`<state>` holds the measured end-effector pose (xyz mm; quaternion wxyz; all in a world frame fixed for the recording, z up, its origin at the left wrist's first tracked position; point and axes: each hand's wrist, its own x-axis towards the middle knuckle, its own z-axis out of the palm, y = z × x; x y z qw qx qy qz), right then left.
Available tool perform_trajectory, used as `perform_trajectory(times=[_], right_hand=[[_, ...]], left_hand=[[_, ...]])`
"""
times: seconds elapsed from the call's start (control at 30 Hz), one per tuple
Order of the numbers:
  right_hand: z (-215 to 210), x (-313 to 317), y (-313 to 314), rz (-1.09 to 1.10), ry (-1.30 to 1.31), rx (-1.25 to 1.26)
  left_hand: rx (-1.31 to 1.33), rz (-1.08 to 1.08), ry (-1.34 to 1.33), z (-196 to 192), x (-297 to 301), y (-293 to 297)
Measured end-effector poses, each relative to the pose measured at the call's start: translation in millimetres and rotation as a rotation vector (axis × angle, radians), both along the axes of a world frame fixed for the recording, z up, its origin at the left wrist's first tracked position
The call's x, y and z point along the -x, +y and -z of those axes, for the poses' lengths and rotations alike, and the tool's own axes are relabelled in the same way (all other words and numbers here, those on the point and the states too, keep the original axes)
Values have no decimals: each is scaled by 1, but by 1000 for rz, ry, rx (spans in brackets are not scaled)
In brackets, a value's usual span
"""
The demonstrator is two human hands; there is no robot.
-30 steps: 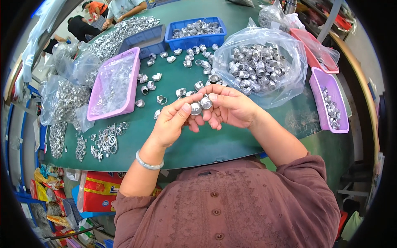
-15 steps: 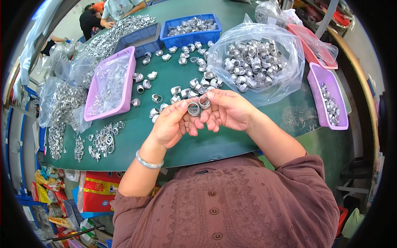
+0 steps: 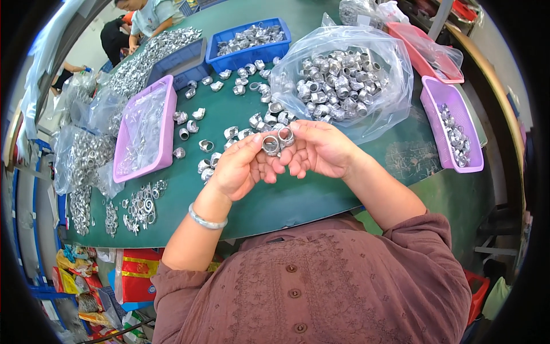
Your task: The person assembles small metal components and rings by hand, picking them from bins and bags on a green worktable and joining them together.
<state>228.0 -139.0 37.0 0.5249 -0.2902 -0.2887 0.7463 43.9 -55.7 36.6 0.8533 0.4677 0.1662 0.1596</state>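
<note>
Two silvery metal rings meet side by side above the table. My left hand [image 3: 242, 167] pinches the left metal ring [image 3: 264, 150] between thumb and fingers. In my right hand [image 3: 323, 148], thumb and fingers grip the right metal ring [image 3: 291, 139]. Both palms face up, with the fingertips nearly touching beneath the rings. Just beyond my hands lies a loose group of similar rings [image 3: 258, 121]. A large clear plastic bag [image 3: 395, 109] behind my right hand holds a heap of rings [image 3: 338, 83].
On the green table [image 3: 309, 200] stand a blue bin [image 3: 249, 54] of metal pieces, a grey-blue bin [image 3: 179, 64], a pink basket [image 3: 143, 169] with plastic bags, a purple basket [image 3: 438, 129] and a red tray [image 3: 421, 54]. Small castings [image 3: 140, 206] lie left. Another person [image 3: 152, 20] works at the far left.
The whole view has tilted slightly, so the table things sit a little differently. My hands keep the two rings together in nearly the same pose. The person at the far left shows more.
</note>
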Motion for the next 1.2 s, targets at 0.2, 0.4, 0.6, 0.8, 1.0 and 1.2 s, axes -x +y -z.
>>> perform_trajectory(times=[0.2, 0.4, 0.6, 0.8, 1.0, 1.2], right_hand=[[-2, -59, 11, 220, 54, -101], [-28, -78, 20, 701, -111, -145], [-3, -37, 12, 402, -851, -271], [28, 14, 10, 198, -1638, -687], [29, 25, 8, 142, -1778, -645], [23, 22, 2, 330, -1383, -615]], left_hand=[[55, 5, 96, -17, -78, 25], [-266, -151, 286, -44, -110, 46], [-1013, -302, 503, -16, -29, 66], [-1622, -86, 542, 11, -1, 24], [-1793, -197, 527, 26, -1, 20], [-1208, -383, 334, 29, 16, 16]])
